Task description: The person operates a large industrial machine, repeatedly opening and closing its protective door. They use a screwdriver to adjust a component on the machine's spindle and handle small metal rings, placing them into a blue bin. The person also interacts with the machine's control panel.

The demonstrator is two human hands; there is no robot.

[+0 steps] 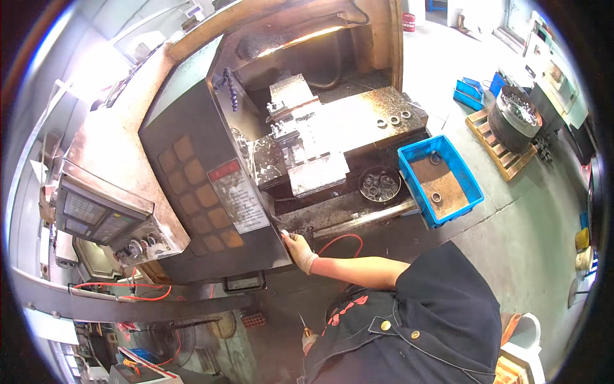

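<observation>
My right hand point(300, 251), in a pale glove, is closed on the edge of the dark sliding machine door point(192, 192). Low in the picture, close to my body, my left hand point(309, 343) grips an orange-handled tool point(307, 331) with a thin metal shaft; its exact kind is unclear. Beyond the door edge is the machine's open bay, with metal tooling blocks point(291, 125) on a slide. Metal rings point(394, 120) lie on the slide's stained cover point(358, 121). A round pan point(380, 185) of rings sits below them.
A blue crate point(473, 173) with a few rings stands at the machine's right. A control panel point(96, 214) is on the left. Farther right, a drum point(511, 125) of metal scrap rests on a wooden pallet point(505, 150). A red hose point(342, 238) curves below the bay.
</observation>
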